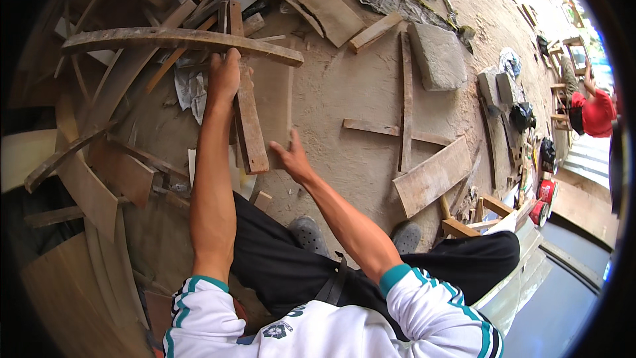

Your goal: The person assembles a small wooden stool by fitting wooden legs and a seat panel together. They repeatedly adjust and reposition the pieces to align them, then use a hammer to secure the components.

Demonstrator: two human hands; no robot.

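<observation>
My left hand (225,74) is closed around a wooden cross, at the place where its two pieces meet. One piece is a long weathered wooden strip (165,38) lying sideways; the other is a narrower wooden slat (250,126) that runs toward me. Beside the near end of that slat, my right hand (291,158) has its thumb and fingers apart and holds nothing. On the ground to the right, an upright-lying slat (406,103) crosses over another slat (364,126). How the held pieces are fastened is hidden by my hand.
Scrap boards and sticks (119,166) pile up at the left. A grey concrete block (437,56) and a loose board (434,177) lie to the right. Red round cans (547,192) stand farther right. A person in a red shirt (595,113) is at the far right.
</observation>
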